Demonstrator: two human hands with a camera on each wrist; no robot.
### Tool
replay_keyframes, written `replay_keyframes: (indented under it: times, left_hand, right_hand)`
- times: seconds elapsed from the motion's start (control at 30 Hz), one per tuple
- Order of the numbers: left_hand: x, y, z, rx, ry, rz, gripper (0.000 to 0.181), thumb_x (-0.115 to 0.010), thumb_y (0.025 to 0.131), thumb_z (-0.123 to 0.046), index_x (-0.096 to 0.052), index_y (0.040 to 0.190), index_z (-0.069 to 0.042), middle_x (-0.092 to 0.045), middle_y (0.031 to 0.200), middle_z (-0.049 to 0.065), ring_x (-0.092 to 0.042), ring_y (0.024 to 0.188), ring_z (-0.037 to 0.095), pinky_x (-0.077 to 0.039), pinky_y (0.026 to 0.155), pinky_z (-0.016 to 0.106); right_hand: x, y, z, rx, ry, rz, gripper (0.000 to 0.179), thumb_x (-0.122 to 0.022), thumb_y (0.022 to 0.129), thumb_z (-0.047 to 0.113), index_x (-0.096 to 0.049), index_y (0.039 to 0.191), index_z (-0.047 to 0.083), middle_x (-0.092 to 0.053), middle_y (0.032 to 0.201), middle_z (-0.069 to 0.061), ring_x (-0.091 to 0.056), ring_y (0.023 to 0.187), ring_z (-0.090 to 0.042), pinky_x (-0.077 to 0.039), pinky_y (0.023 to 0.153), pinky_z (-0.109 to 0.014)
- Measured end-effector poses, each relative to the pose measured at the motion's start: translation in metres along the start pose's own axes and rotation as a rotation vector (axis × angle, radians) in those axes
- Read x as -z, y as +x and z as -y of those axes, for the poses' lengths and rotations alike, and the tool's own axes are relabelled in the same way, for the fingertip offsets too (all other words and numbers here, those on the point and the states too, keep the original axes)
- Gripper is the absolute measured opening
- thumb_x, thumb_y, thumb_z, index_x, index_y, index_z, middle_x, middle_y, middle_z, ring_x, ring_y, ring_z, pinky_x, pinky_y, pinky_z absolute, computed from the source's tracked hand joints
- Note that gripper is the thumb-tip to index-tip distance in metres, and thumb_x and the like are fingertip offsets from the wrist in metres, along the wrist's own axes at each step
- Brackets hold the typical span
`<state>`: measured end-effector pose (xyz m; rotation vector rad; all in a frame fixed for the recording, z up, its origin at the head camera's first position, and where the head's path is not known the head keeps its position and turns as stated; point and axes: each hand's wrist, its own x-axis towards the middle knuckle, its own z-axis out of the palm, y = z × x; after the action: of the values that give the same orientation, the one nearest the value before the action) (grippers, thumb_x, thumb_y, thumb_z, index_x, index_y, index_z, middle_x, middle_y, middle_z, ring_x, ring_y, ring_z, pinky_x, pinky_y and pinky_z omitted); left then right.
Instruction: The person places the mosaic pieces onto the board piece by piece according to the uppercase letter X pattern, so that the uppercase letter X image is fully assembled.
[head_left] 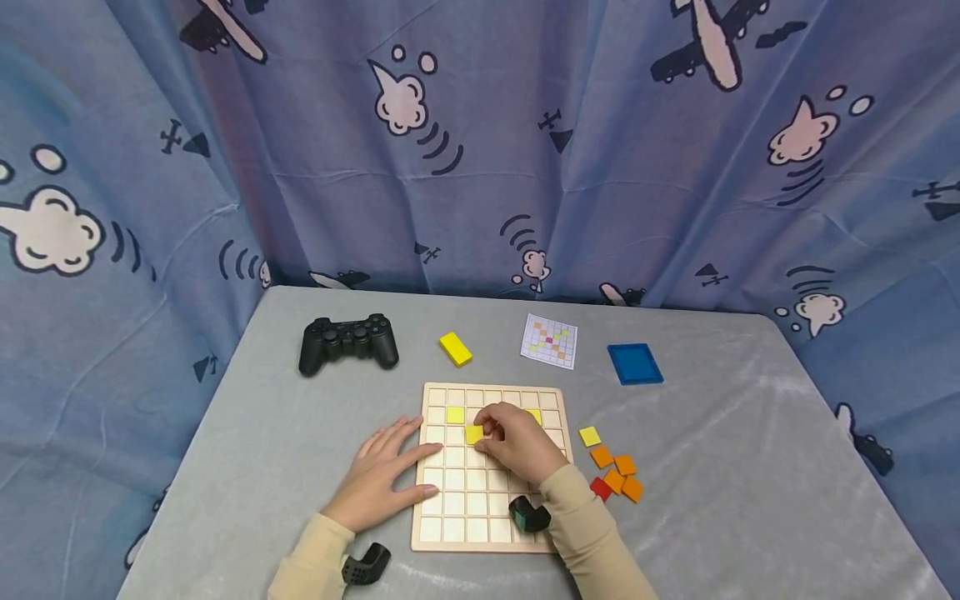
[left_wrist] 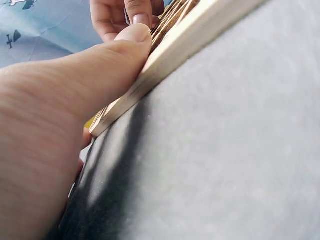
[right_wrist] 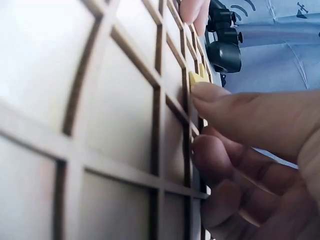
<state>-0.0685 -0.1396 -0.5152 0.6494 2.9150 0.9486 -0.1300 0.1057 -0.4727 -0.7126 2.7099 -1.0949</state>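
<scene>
While the left hand [head_left: 386, 479], grip spread and relaxed, rests at the left edge of the wooden grid board [head_left: 453, 528], the right hand [head_left: 517, 442] pinches a yellow square tile [head_left: 473, 435] over the board's upper-left part. Orange tiles [head_left: 602, 457] lie right of the board on the worktop [head_left: 750, 467].
</scene>
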Motion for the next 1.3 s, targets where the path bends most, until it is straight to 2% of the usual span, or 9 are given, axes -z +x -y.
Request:
replay_keyframes:
  times: [0.33,0.73,1.0,1.17,1.3]
  left_hand:
    - [0.001,0.0,0.0,-0.018,0.012,-0.013,0.057,-0.063,0.084,-0.056,-0.057,0.134,-0.029,-0.031,0.156,0.004,-0.025,0.144,0.03,-0.018,0.115,0.054]
    - [-0.001,0.0,0.0,0.003,-0.003,0.003,0.057,-0.063,0.084,-0.056,-0.055,0.135,-0.032,-0.029,0.157,0.0,-0.022,0.145,0.027,-0.016,0.115,0.052]
    - [0.0,0.001,0.001,0.025,-0.008,0.039,0.058,-0.061,0.085,-0.059,-0.053,0.137,-0.034,-0.025,0.158,-0.003,-0.018,0.147,0.023,-0.014,0.117,0.05]
    - [0.0,0.0,0.001,0.017,-0.003,0.025,0.058,-0.061,0.084,-0.059,-0.054,0.136,-0.034,-0.026,0.158,-0.002,-0.019,0.146,0.024,-0.014,0.116,0.051]
    - [0.0,0.0,0.001,0.021,-0.004,0.026,0.059,-0.061,0.084,-0.06,-0.053,0.137,-0.034,-0.026,0.158,-0.002,-0.019,0.146,0.024,-0.014,0.116,0.051]
  right_hand:
    - [-0.001,0.0,-0.001,0.005,-0.053,-0.011,0.019,-0.078,0.08,0.011,-0.065,0.094,0.007,-0.055,0.082,0.0,-0.048,0.07,-0.01,-0.043,0.062,-0.021]
    - [-0.005,-0.001,-0.002,0.049,-0.16,-0.009,0.02,-0.076,0.082,0.013,-0.066,0.098,0.008,-0.052,0.082,0.005,-0.047,0.072,-0.008,-0.045,0.064,-0.023]
    - [-0.005,-0.003,-0.003,0.048,-0.187,-0.007,0.021,-0.076,0.082,0.014,-0.067,0.101,0.01,-0.052,0.081,0.005,-0.046,0.071,-0.007,-0.044,0.062,-0.022]
    - [0.0,-0.003,-0.001,0.042,-0.163,0.034,0.023,-0.075,0.084,0.015,-0.066,0.104,0.009,-0.052,0.081,0.004,-0.046,0.071,-0.008,-0.043,0.062,-0.021]
    - [0.012,-0.004,-0.001,0.03,-0.127,0.064,0.024,-0.072,0.086,0.017,-0.065,0.108,0.009,-0.055,0.085,0.005,-0.049,0.073,-0.008,-0.045,0.064,-0.022]
